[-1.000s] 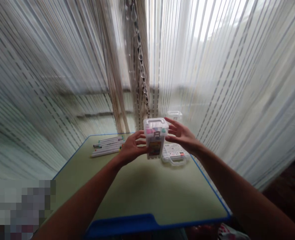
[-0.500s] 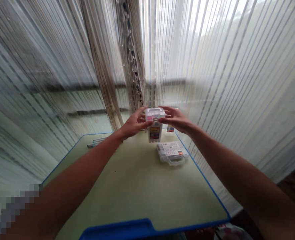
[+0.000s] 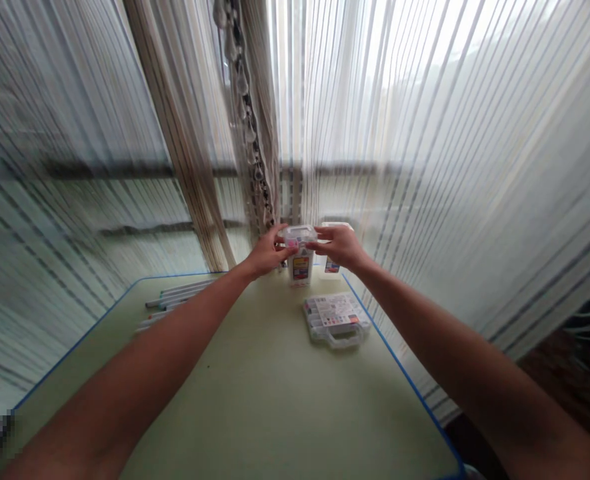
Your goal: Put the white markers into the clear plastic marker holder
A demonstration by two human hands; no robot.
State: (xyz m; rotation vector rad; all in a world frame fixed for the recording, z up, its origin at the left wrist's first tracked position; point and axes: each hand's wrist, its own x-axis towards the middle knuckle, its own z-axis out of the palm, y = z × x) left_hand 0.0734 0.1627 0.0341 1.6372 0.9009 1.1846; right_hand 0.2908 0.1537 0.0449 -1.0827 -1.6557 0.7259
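Clear plastic case (image 3: 301,268) is upright at the far end of the surface (image 3: 275,387), can't tell if its base is touching down. Left hand (image 3: 265,255) and right hand (image 3: 343,247) have it pinched from both sides up by the lid, fingers only open about as wide as the box, thumbs in front. I'd guess it's light, stiff and kinda slick, so maybe grab the body below the lid. Second case (image 3: 332,268) sits just right of it, flat case (image 3: 337,315) nearer, markers (image 3: 185,289) off left. Versus a second ago, it's farther out and the right fingers have closed in.
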